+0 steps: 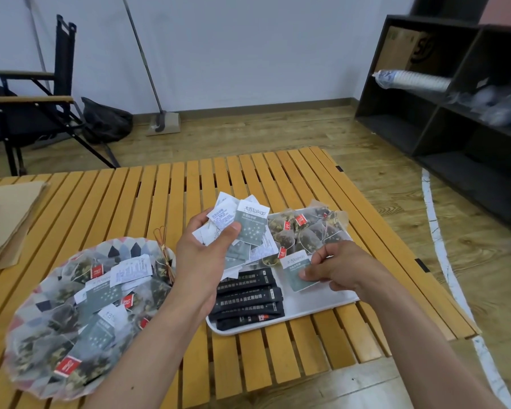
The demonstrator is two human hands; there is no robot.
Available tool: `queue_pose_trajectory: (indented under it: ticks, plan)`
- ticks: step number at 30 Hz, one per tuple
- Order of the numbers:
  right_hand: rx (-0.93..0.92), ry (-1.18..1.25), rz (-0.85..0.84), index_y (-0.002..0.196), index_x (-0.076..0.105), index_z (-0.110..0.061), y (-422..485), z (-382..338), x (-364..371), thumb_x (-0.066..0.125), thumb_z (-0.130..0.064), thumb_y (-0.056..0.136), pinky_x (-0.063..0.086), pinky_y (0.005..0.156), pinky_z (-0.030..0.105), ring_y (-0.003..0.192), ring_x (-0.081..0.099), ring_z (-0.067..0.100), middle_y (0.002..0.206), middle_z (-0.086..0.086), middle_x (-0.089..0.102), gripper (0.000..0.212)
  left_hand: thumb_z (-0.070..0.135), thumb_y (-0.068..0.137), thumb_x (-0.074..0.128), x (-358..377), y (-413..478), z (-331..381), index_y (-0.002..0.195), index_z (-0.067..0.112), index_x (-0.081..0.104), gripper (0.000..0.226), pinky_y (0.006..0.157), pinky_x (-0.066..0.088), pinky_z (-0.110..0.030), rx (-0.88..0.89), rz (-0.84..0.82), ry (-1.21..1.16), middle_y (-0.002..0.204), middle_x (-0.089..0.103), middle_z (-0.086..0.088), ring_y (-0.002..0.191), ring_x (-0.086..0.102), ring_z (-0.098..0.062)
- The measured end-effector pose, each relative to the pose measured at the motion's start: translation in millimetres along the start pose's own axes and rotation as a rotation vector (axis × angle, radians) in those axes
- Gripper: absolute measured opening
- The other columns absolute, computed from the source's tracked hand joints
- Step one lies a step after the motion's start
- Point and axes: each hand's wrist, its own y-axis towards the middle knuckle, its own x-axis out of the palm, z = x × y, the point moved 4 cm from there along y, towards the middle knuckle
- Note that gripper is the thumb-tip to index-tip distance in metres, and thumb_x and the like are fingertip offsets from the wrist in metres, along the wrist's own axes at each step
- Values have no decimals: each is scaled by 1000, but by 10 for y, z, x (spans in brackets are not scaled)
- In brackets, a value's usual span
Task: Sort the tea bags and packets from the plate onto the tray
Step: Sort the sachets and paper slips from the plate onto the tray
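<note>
My left hand (207,249) is raised above the table between plate and tray, gripping a fanned bundle of white-and-teal sugar packets (242,228). My right hand (334,264) pinches one teal-and-white packet (297,274) flat on the white tray (316,304). On the tray lie mesh tea bags with red tags (310,231) at the back and black stick packets (248,299) at the front left. The patterned plate (24,314) at the left holds mesh tea bags and several teal packets (101,293).
Everything sits on a slatted wooden table (148,196). Brown paper bags (9,219) lie at the table's left edge. A folding chair (30,107) stands behind, and dark shelves (455,98) with a cup stack stand at the right.
</note>
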Motion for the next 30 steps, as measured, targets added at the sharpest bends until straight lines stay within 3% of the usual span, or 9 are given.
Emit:
queue_pose_trajectory:
  ticks: [3,7,11,16,20,26,30]
  plan:
    - [18,-53,-21,81,62,-11,10,23,54,91,-3,68,43,45,24,44,54,13,63,5,69,32,16,86,82,-6,-1,-1,113,41,61,42,94,59,-51,-2,0,5,112,78,-3,98,77,-23]
    - [2,-184,-28,78,67,-14,18,4,101,93,-6,65,42,41,17,51,62,8,70,2,73,31,16,86,81,-6,-6,-2,114,40,60,43,92,60,-50,2,1,3,111,78,-2,96,78,-21]
    - [-54,-277,-20,76,70,-15,45,-14,132,94,-6,63,48,59,23,65,66,13,74,2,73,29,14,86,81,6,0,-5,111,40,61,41,91,61,-47,7,-3,3,107,79,0,92,78,-16]
    - [-44,-368,-62,81,73,-16,39,7,70,95,-10,63,49,68,29,72,65,15,76,0,71,29,12,87,80,15,16,-11,113,38,61,42,91,61,-47,11,-4,-1,107,80,1,95,78,-18]
    - [-72,-390,-88,81,76,-17,25,-1,92,95,-11,63,50,69,27,74,65,14,78,-1,72,27,16,86,81,13,11,-1,126,33,60,48,91,61,-45,16,11,3,108,79,2,93,78,-15]
    - [-106,-366,-31,78,76,-15,84,-41,185,94,-7,65,58,70,29,65,65,12,73,-1,71,24,15,86,81,25,-7,-16,124,35,59,48,80,61,-35,15,7,2,110,77,2,89,78,-10]
    - [-134,-383,11,81,79,-18,75,-52,176,94,-11,65,54,65,27,70,65,12,75,-2,70,23,15,86,81,25,5,-32,128,34,58,51,83,61,-36,12,9,4,112,77,1,89,78,-11]
